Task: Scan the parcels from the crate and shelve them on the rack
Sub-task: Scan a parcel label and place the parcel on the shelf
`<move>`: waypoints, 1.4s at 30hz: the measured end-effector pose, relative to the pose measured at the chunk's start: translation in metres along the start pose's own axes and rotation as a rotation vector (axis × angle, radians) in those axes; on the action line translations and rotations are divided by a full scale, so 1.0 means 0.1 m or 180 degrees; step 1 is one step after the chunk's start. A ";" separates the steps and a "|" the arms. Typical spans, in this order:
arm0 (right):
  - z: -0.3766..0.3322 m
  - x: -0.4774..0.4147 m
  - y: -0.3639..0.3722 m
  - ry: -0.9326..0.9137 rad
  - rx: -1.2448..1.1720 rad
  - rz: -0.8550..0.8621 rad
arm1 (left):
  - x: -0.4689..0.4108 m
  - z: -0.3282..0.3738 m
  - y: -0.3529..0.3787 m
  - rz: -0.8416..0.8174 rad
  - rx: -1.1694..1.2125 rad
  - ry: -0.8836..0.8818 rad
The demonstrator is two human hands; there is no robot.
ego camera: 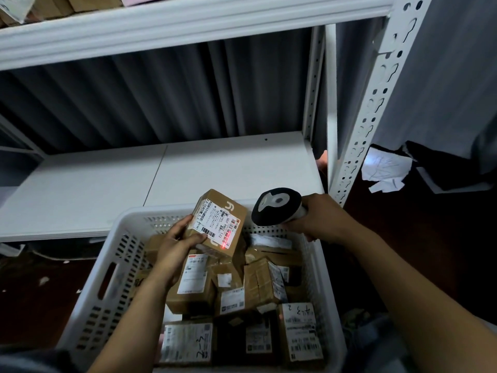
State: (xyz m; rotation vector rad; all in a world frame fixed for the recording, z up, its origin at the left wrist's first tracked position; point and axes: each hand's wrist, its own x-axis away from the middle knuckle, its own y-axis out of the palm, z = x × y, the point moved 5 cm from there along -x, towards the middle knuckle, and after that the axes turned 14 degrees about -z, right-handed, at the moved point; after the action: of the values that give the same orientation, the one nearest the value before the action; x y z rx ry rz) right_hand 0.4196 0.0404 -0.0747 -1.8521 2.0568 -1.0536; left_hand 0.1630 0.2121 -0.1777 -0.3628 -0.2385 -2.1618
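White perforated plastic forms the crate (161,210), the reference for every position below; a handle slot is cut in its left wall. Beyond the crate's far rim, and extending past its left side, lies the white lower shelf (94,189) of the rack, with a grey pleated curtain (188,98) behind it. High above the crate, the upper shelf (188,20) carries brown cartons (53,6) at its left end.

Over the left half of the crate, the left hand (174,246) grasps the held parcel (220,222), a small brown carton. Its fingers curl around the carton's lower left edge and the thumb lies on the labelled face. The held parcel is raised above the crate's far half, tilted, with its white shipping label facing the camera. A red scan line (225,239) crosses the barcode near the label's lower right.

Inside the crate, beneath the held parcel, the loose parcels (193,286) lie jumbled, most with labels upward. One at the near right corner (300,329) bears handwritten marks.

Above the crate's far right corner, the black-and-white scanner (277,207) points down and left at the held parcel. The right hand (320,216) is wrapped around its handle.

Right of the crate stands the rack's white slotted upright (376,103). Beyond it, torn white paper (384,168) lies on the dark floor.
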 end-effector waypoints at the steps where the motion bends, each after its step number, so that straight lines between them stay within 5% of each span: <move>1: -0.01 -0.01 0.00 -0.0007 0.0001 -0.0013 | 0.00 0.00 -0.01 0.0008 -0.0016 -0.0007; 14: -0.33 0.08 0.19 -0.0113 -0.0689 0.0390 | 0.44 0.26 -0.03 0.0019 0.0573 -0.0208; 22: -0.85 0.35 0.19 -0.0266 -0.1196 0.0861 | 0.82 0.80 -0.31 0.0051 0.0563 0.0135; 42: -2.81 1.19 -0.63 -0.1032 -0.1329 0.2111 | 1.75 3.26 -0.51 -0.0273 0.0359 0.1135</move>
State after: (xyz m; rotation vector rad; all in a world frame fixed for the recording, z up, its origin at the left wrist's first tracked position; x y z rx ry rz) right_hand 0.2858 0.0380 0.2070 -1.1850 2.5126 -0.1584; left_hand 0.0804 0.2067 0.1865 0.1005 -0.1745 -2.2409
